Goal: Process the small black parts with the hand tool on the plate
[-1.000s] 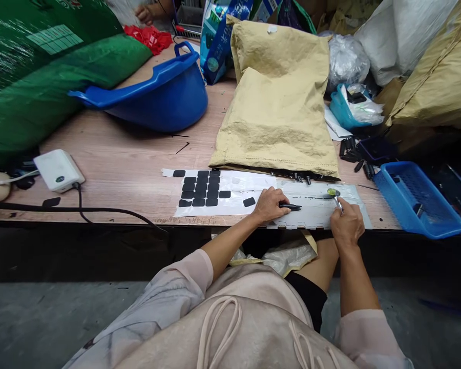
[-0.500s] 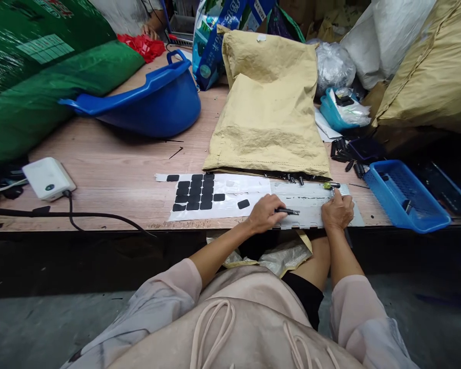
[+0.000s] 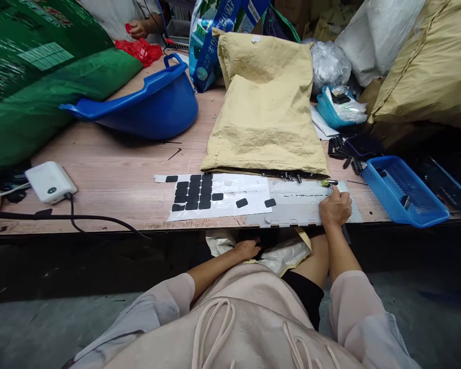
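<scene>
My right hand (image 3: 335,207) rests on the grey sheet (image 3: 292,202) at the table's front edge, fingers closed round a small tool (image 3: 329,183) with a green handle. My left hand (image 3: 247,249) is below the table edge, curled at the mouth of a white woven bag (image 3: 288,254) on my lap; what it holds, if anything, is hidden. A white backing sheet (image 3: 238,192) carries several black rectangular pads (image 3: 194,191). Two loose black pads (image 3: 242,203) lie near its right end. Small black parts (image 3: 294,177) lie by the tan sack's edge.
A tan woven sack (image 3: 267,107) lies behind the sheets. A blue basin (image 3: 153,100), green sacks (image 3: 42,87), a white adapter (image 3: 49,181) with a black cable, and a blue basket (image 3: 403,190) are on the table. Another person's hand (image 3: 138,29) holds red material far back.
My left hand has left the table top and dropped to the bag on my lap, taking the black part with it. A second loose pad now shows. My right hand stayed.
</scene>
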### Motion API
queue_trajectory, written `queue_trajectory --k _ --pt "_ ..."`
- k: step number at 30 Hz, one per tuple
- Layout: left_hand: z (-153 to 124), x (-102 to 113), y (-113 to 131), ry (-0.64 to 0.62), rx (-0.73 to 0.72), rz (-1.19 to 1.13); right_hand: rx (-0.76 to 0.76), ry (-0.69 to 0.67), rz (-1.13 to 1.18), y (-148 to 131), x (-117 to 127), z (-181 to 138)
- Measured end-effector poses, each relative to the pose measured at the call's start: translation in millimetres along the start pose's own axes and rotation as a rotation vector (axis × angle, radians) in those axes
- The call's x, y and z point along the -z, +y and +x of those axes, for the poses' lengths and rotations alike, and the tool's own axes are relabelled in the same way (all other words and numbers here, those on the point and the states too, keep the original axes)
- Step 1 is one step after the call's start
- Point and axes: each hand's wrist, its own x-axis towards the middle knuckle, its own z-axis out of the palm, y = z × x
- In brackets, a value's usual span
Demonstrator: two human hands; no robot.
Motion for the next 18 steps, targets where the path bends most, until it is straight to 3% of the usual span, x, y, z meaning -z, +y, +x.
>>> queue_trajectory --k 2,4,6,8,10,13,15,18 --pt "-13 7 5 -0.019 -0.072 0.032 -0.004 -0.01 0.001 0 1 0" --pt "-35 21 13 -0.041 -0.242 0.06 -0.002 -0.016 0.006 0 2 0" --pt "-56 47 24 -0.045 -0.463 0.007 0.003 -0.013 0.011 0 1 0" --pt "-68 83 33 -0.02 -0.587 -0.152 0.007 0.0 0.019 1 1 0" --pt "-65 125 37 0.187 -0.491 -0.234 0.009 0.009 0.021 1 1 0" --pt "-45 181 30 0.644 -0.08 -0.11 0.017 0.009 0.021 1 1 0" --pt "-31 207 19 0.796 0.119 -0.016 0.026 0.017 0.023 2 0 -1" --pt "-22 230 5 0.932 0.247 0.009 0.034 0.039 0.024 3 -2 -1"
